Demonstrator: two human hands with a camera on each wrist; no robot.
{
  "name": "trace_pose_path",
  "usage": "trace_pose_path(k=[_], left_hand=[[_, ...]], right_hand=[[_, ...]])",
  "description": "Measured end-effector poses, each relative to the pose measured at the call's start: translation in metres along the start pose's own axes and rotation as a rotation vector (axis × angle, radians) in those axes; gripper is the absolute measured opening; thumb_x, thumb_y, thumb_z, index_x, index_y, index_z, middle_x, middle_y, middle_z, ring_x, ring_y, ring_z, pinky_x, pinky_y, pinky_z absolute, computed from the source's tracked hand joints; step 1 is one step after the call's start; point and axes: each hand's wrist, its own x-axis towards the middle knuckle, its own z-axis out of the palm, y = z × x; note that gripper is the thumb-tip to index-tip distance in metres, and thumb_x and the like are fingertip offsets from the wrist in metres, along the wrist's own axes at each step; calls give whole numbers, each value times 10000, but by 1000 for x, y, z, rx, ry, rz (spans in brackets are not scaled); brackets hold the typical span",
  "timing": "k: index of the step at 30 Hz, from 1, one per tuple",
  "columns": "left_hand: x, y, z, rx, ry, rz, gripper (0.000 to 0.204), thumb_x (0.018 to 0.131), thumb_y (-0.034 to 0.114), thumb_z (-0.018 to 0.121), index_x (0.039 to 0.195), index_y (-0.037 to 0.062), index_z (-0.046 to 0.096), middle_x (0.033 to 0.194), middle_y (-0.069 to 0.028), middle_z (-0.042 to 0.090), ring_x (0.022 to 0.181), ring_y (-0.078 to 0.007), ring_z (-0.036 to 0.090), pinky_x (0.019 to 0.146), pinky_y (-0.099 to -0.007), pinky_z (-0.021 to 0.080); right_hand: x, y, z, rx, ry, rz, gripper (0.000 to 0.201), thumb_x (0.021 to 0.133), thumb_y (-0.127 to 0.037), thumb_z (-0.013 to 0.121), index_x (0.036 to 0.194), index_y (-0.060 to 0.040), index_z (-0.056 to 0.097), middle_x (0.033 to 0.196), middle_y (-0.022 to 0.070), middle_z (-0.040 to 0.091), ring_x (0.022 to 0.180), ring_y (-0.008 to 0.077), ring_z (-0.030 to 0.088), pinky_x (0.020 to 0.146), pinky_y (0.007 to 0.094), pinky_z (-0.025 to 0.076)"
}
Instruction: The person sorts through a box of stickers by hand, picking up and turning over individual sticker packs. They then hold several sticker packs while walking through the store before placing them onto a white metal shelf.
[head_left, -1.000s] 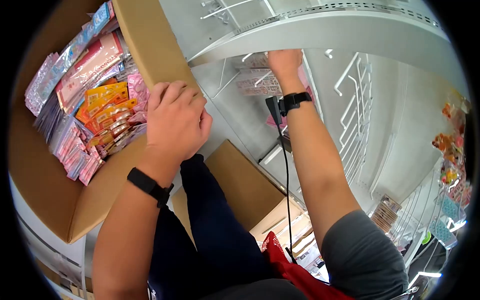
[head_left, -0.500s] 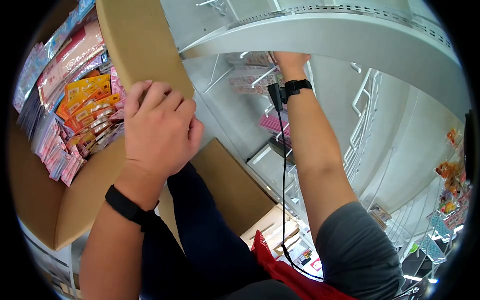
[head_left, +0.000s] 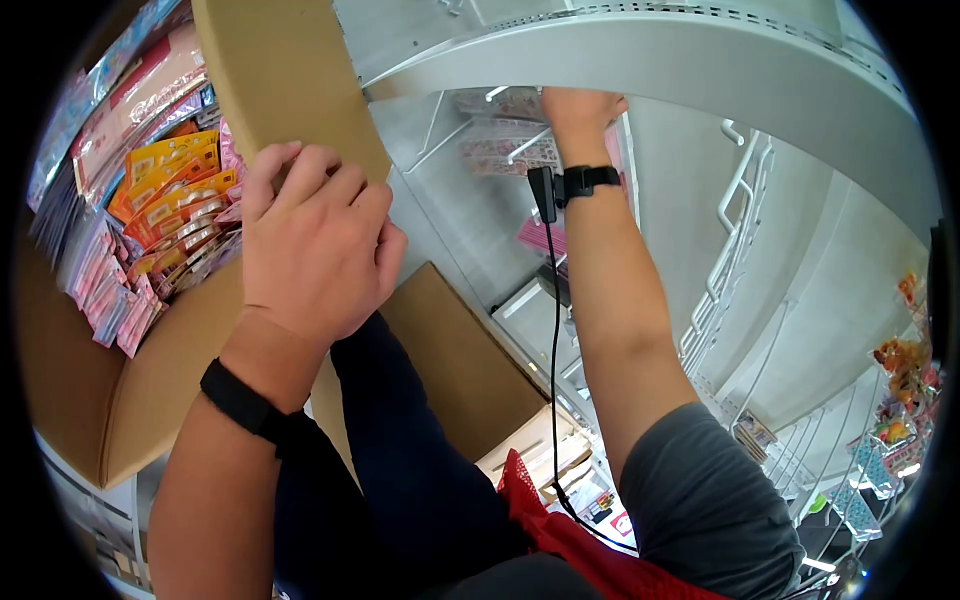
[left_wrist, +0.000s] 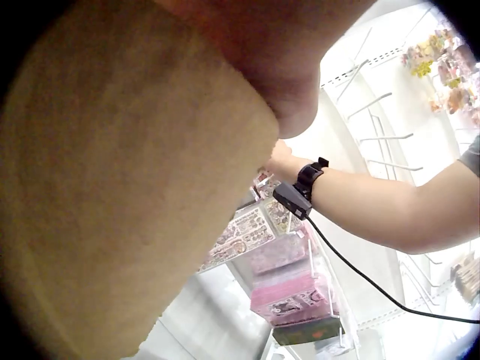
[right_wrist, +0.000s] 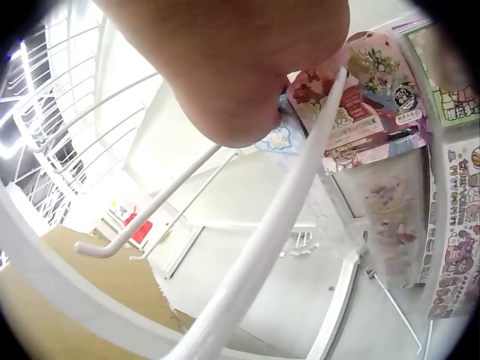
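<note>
— Under the grey shelf [head_left: 700, 70], what are we seeing, if we are starting with the biggest things?

— We are looking first at the cardboard box [head_left: 150, 380] on our left side. It is standing open and it is full of flat packets [head_left: 165, 215], orange and pink ones, lying in rows. One flap [head_left: 285, 75] is rising up between the box and the shelving.

— And our hands, how are they doing?

— Our left hand [head_left: 315, 245] is resting on the edge of that flap, with the fingers bent over the cardboard, so we are gripping the flap. It is holding no packet, as far as we are able to see. Our right hand [head_left: 580, 110] is reaching far up and forward, under the shelf, at the white hook [right_wrist: 292, 195]. The wrist view is showing only the heel of the hand, so we cannot tell if the fingers are closed on something.

— Where is the hanging packet?

— The printed packets [right_wrist: 360, 97] are hanging at the back end of the hook, touching each other. The hook is running long from the back panel toward us, and the packets are lying just beyond our right hand. So the right hand is the nearer one; the left hand is staying well apart, down at the box.
</note>
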Motion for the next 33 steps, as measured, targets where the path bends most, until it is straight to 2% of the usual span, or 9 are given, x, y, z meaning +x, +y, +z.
trace_pose_path(k=[5, 8, 15, 21, 23, 24, 27, 31, 33], left_hand=[[-1, -1, -1, 8, -43, -7, 81, 819, 184, 685, 806, 104, 690, 894, -29, 685, 1048, -240, 617, 1105, -449, 386], [-1, 0, -1, 15, -46, -4, 94, 821, 195, 683, 808, 102, 693, 901, -33, 689, 1056, -239, 614, 1109, -451, 386], [-4, -2, -1, 47, -114, 5, 124, 829, 220, 671, 843, 98, 693, 907, -29, 676, 1086, -229, 608, 1120, -455, 378], [-5, -1, -10, 36, -150, 5, 401, 811, 219, 689, 1198, 115, 654, 1112, -72, 663, 1172, -264, 588, 1152, -476, 348], [-10, -1, -19, -63, -44, 13, 528, 790, 215, 716, 1304, 130, 629, 1174, -91, 652, 1226, -296, 564, 1155, -481, 352], [-9, 0, -28, -103, 14, 23, 594, 779, 214, 730, 1357, 137, 616, 1205, -101, 646, 1253, -312, 552, 1157, -484, 354], [-26, 31, -84, -412, -204, 22, 692, 763, 214, 773, 1430, 157, 597, 1292, -104, 631, 1310, -346, 511, 1137, -493, 388], [-61, 63, -183, -700, -443, 87, 459, 793, 231, 799, 1234, 133, 717, 1159, -94, 702, 1139, -335, 619, 1061, -479, 440], [-87, 77, -231, -803, -348, 45, 305, 824, 193, 782, 1114, 109, 737, 1046, -93, 713, 1040, -330, 654, 1049, -470, 440]], right_hand=[[-43, -28, -31, 149, 98, -151, 368, 944, -244, 657, 1269, -78, 705, 1261, 174, 694, 1231, 391, 569, 1025, 583, 332], [-72, -56, -74, 191, -141, -78, 283, 926, -218, 686, 1170, -80, 720, 1068, 127, 746, 1113, 365, 627, 1001, 548, 350], [-112, -79, -104, 418, -199, -66, 167, 936, -185, 692, 1054, -67, 705, 888, 137, 732, 953, 368, 666, 906, 492, 430], [-153, -75, -179, 409, -315, -187, 150, 942, -132, 666, 1066, -49, 676, 900, 190, 704, 874, 415, 664, 830, 519, 461], [-173, -79, -226, 327, -361, -281, 147, 947, -108, 652, 1082, -54, 669, 900, 186, 699, 877, 404, 667, 831, 517, 458], [-181, -80, -250, 348, -353, -351, 159, 937, -88, 648, 1093, -59, 666, 902, 171, 694, 892, 389, 662, 838, 508, 456], [-194, -86, -332, 346, -425, -547, 201, 898, -63, 658, 1098, -77, 666, 931, 129, 679, 956, 350, 640, 854, 480, 450], [-194, -99, -432, 460, -560, -783, 236, 848, -68, 682, 1083, -92, 663, 983, 82, 657, 1041, 316, 597, 899, 448, 448], [-193, -113, -471, 624, -574, -881, 238, 843, -67, 687, 1078, -96, 660, 992, 72, 649, 1049, 314, 589, 920, 442, 449]])
